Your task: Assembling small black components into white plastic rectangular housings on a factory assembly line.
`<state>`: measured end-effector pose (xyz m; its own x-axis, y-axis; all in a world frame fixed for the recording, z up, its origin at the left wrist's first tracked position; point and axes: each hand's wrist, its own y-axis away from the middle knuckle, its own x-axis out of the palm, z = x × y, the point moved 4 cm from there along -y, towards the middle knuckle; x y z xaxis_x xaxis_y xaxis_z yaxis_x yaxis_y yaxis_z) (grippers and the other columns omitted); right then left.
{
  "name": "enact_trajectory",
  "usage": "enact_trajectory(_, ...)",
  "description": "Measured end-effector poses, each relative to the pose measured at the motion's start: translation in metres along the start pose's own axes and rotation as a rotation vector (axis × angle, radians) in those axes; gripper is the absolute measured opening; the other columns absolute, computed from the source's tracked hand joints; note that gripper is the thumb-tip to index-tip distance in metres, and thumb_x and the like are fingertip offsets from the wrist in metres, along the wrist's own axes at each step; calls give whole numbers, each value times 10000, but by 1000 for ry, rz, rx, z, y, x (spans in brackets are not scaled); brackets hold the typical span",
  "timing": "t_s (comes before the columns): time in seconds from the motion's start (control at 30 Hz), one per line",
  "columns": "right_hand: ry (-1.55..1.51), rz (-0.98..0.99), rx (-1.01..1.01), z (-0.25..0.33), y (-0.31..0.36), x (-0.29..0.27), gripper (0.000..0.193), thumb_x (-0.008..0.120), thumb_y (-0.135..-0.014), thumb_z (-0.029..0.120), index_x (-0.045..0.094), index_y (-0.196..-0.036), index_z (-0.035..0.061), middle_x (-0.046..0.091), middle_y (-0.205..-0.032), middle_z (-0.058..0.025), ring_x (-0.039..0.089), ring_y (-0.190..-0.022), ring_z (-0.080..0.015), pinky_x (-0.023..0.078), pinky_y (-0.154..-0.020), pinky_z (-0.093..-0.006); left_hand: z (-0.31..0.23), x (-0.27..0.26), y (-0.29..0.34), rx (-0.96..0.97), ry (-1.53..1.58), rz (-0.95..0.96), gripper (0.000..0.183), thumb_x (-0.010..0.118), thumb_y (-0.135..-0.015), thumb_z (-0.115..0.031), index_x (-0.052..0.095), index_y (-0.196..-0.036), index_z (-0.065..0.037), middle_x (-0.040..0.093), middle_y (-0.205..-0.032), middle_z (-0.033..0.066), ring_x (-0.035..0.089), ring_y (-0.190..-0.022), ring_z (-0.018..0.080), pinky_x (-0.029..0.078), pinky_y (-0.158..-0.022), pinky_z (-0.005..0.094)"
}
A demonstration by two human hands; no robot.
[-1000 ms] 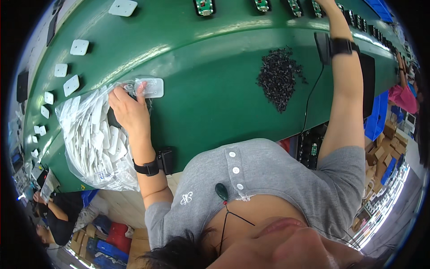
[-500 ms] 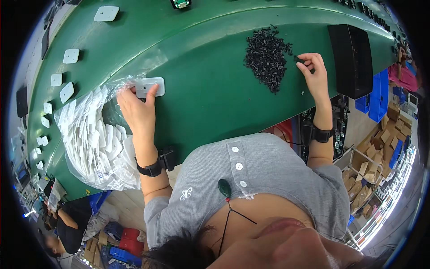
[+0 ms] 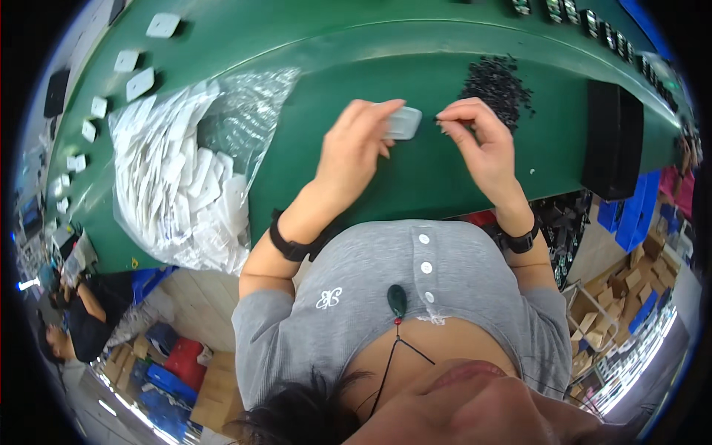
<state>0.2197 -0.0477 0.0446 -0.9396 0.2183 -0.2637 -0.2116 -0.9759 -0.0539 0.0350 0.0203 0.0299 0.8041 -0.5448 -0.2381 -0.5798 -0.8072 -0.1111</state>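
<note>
My left hand [image 3: 352,148] grips a white plastic cover [image 3: 404,124] with rounded corners, held over the green table. Facing it, a short gap away, my right hand [image 3: 482,141] pinches a tiny black part [image 3: 439,119] between thumb and forefinger. Behind the right hand spreads a pile of small black parts [image 3: 497,85], partly hidden by that hand. To the left of my left hand lies an open clear plastic bag [image 3: 271,93] filled with many white covers [image 3: 174,182].
Several white covers [image 3: 140,84] lie spaced along the table's left side. A tall black box [image 3: 612,141] stands at the right, with blue bins [image 3: 638,211] beyond the edge. Green circuit boards [image 3: 555,10] line the far right. Another person [image 3: 93,311] works at lower left.
My left hand has left the bag and carried the white cover rightward. My right hand has come inward from the black pile with a small part, so both hands are now close together.
</note>
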Motion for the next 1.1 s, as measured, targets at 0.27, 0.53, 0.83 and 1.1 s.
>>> enact_trajectory(0.27,-67,77,-82,5,-16,44,113,646,-848,-38,629,-951,4,631,-908,-80,608,-805,-168,493,-724,-274,1,-4,2,119,-116,-125,193,594,-865,89,648,-1021,-13,607,-896,79,642,-608,138,495,-464,243)
enact_trajectory(0.53,397,-11,-331,18,-22,49,119,687,-790,-30,606,-867,8,583,-794,-77,563,-684,-226,463,-609,-315,6,-5,1,195,-227,-133,225,575,-849,112,654,-1012,-21,606,-886,79,650,-633,146,509,-460,249)
enact_trajectory(0.83,200,1,-159,18,-19,47,144,703,-762,-31,577,-802,24,561,-765,-65,515,-655,-181,419,-551,-290,21,-2,3,-291,452,-192,189,567,-934,21,566,-1122,42,652,-1006,117,683,-811,152,572,-690,257)
enact_trajectory(1.1,207,53,-107,15,-20,51,124,693,-780,-21,579,-790,25,543,-754,-48,475,-637,-149,401,-575,-267,27,-4,9,-303,552,-177,133,615,-917,-4,595,-1035,56,669,-1008,120,689,-871,157,557,-759,265)
